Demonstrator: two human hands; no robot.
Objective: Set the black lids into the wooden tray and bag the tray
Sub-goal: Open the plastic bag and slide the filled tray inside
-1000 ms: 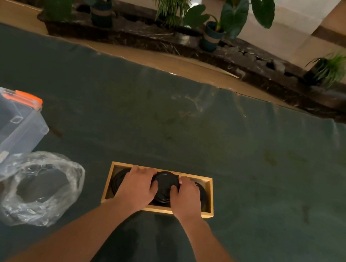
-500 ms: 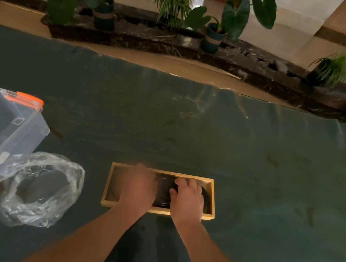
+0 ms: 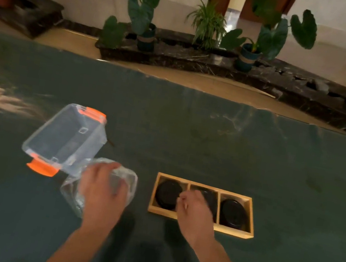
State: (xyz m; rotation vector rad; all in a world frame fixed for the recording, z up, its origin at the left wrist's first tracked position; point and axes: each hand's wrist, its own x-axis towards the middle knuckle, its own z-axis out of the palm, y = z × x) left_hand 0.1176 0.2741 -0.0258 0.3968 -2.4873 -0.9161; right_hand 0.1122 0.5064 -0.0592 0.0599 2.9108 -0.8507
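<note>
A wooden tray [image 3: 251, 215] with three compartments lies on the dark green table. One black lid [image 3: 167, 194] fills the left compartment, another black lid [image 3: 232, 213] fills the right one. A third black lid [image 3: 211, 198] in the middle is mostly hidden by my right hand [image 3: 195, 212], which hovers over the tray's front with fingers loosely curled and nothing clearly in them. My left hand [image 3: 102, 190] lies on the crumpled clear plastic bag [image 3: 129, 180], left of the tray, fingers spread over it.
A clear plastic box [image 3: 66, 135] with orange latches rests tilted just left of and behind the bag. The table's far edge runs across the view, with potted plants [image 3: 144, 23] on a dark stone ledge beyond it.
My left hand has left the tray and moved left onto the plastic bag. My right hand has drawn back from the lids. The camera has swung to the left.
</note>
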